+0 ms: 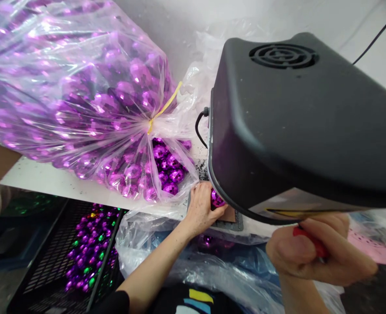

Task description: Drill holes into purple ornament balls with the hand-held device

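Note:
My left hand (202, 208) is closed on a shiny purple faceted ball (216, 199), holding it on a small grey plate (231, 220) under the head of a large black machine (297, 126). My right hand (317, 252) is wrapped round a red handle (310, 240) at the machine's front underside. More purple balls (166, 168) lie loose in an open clear bag just left of my left hand.
A big clear bag of purple balls (68, 87), tied with a yellow band (165, 107), rests on the white bench (45, 179). Below at left, a black crate (49, 270) holds purple and green balls. Plastic sheeting (232, 270) lies over my lap. A pink item (372, 246) sits at right.

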`<state>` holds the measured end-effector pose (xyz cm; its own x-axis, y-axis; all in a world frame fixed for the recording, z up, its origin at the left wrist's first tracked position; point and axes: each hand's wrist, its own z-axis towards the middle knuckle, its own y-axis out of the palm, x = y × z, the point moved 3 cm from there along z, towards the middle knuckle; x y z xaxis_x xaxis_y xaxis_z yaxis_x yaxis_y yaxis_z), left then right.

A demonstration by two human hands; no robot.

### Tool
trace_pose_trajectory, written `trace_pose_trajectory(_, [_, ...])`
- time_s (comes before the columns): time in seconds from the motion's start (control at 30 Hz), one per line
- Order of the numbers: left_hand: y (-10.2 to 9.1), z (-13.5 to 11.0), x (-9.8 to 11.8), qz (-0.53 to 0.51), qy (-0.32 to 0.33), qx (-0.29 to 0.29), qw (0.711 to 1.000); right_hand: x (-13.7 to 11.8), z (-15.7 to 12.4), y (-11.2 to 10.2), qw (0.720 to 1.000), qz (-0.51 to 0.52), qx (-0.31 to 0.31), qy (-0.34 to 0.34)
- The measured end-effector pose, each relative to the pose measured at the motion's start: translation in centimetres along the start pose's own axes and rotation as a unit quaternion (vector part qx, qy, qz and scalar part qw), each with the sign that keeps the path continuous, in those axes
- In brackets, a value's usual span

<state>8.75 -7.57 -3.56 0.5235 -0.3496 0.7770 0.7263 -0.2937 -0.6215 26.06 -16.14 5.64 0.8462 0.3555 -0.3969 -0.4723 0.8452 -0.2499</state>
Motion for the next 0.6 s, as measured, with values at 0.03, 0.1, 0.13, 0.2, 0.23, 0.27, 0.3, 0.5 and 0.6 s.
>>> trace_pose_trajectory(0.03, [0.0,0.0,0.0,0.005,-0.001,-0.001,1.000,0.0,-0.1,0.2,0.999,0.002,0.022,-0.027])
trace_pose_trajectory(0.1, [0.0,0.0,0.1,0.017,-0.006,-0.003,1.000,-0.1,-0.2,0.5,0.996,0.006,0.057,-0.063])
trace_pose_trajectory(0.13, [-0.1,0.0,0.1,0.024,-0.008,-0.006,1.000,-0.2,-0.2,0.7,0.996,0.009,0.065,-0.067])
trace_pose_trajectory(0.2, [-0.1,0.0,0.2,0.032,-0.010,-0.011,0.999,-0.4,-0.1,1.0,0.995,0.014,0.071,-0.067])
trace_pose_trajectory(0.23, [-0.1,0.0,0.2,0.033,-0.010,-0.012,0.999,-0.6,-0.1,1.1,0.995,0.014,0.072,-0.068])
trace_pose_trajectory(0.27, [-0.1,0.0,0.2,0.034,-0.010,-0.013,0.999,-0.7,-0.1,1.2,0.995,0.013,0.073,-0.069])
trace_pose_trajectory(0.3, [-0.1,0.0,0.2,0.033,-0.011,-0.013,0.999,-0.8,-0.3,1.4,0.995,0.011,0.075,-0.067])
trace_pose_trajectory(0.5, [0.0,-0.1,0.0,0.029,-0.013,-0.011,0.999,0.4,-3.1,2.6,0.999,0.011,0.042,-0.029])
trace_pose_trajectory(0.6, [0.0,-0.1,-0.1,0.014,-0.003,-0.004,1.000,0.7,-2.9,1.9,1.000,0.021,0.008,-0.004])
